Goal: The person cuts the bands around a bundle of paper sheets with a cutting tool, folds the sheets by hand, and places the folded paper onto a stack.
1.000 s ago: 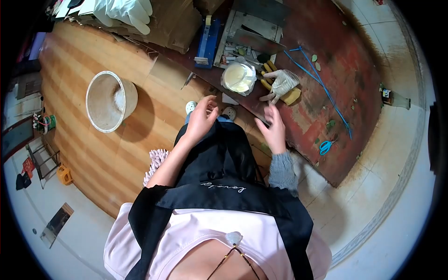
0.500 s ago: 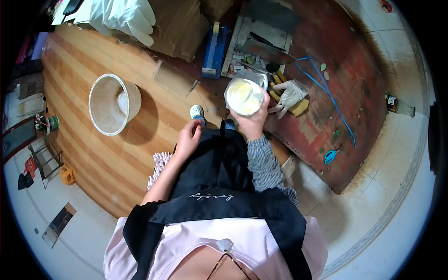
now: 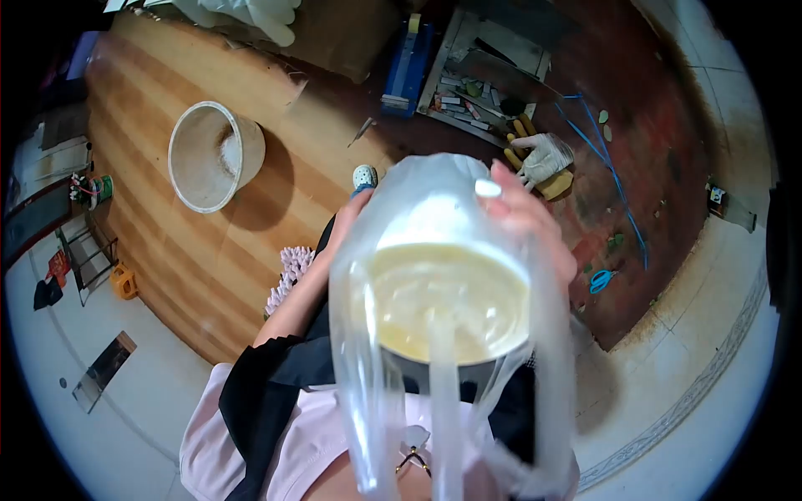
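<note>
A round container [image 3: 451, 305] with pale yellow contents, wrapped in a clear plastic bag [image 3: 434, 192], is raised close to the camera. Its open top faces me, and the bag's loose ends hang down in front of my chest. My right hand [image 3: 535, 221] grips the bag and container from the right side, fingers wrapped round it. My left hand is mostly hidden behind the bag; only the wrist and forearm [image 3: 351, 225] show at its left edge. Right of my right hand, a whitish glove [image 3: 547, 159] lies over yellow ones on the red table.
On the red table [image 3: 618, 50] are blue scissors [image 3: 601, 280], a blue strap [image 3: 614, 171], a tray of small pieces [image 3: 459, 98] and a blue tape dispenser [image 3: 407, 71]. A white bucket [image 3: 209, 159] stands on the wooden floor. A bottle [image 3: 731, 209] lies at the right.
My right hand has taken hold of the bagged container from the table and lifted it close to the camera. My left hand has moved behind the bag.
</note>
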Demonstrator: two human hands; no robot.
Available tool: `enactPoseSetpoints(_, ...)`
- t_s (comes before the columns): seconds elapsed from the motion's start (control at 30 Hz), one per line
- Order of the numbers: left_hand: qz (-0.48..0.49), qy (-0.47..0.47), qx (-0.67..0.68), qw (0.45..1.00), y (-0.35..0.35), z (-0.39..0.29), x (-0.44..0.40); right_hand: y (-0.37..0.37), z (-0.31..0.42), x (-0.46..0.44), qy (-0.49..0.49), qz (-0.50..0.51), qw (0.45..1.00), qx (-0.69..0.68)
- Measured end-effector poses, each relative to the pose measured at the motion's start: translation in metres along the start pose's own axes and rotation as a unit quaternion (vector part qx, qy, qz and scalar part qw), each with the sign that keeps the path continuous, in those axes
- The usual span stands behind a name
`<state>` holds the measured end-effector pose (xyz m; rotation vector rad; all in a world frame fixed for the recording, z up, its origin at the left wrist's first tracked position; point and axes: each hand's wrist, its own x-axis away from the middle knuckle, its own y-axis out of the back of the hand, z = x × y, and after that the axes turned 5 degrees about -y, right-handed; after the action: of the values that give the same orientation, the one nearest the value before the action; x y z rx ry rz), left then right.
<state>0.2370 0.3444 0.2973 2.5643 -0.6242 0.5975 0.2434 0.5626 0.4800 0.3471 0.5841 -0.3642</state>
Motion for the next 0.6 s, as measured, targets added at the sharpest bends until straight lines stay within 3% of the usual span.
enactPoseSetpoints(0.13,-0.031,-0.065,-0.006,0.997,-0.003,0.022,-0.005,0.004,-0.004,0.000,0.008,0.011,1.000,-0.014)
enactPoseSetpoints(0.4,-0.065,-0.054,-0.006,0.996,-0.006,0.031,-0.003,0.028,-0.027,0.020,-0.009,0.040,0.999,-0.032)
enactPoseSetpoints(0.6,-0.037,-0.046,-0.021,0.998,-0.003,0.011,0.004,0.037,-0.029,0.031,-0.014,0.049,0.998,-0.038)
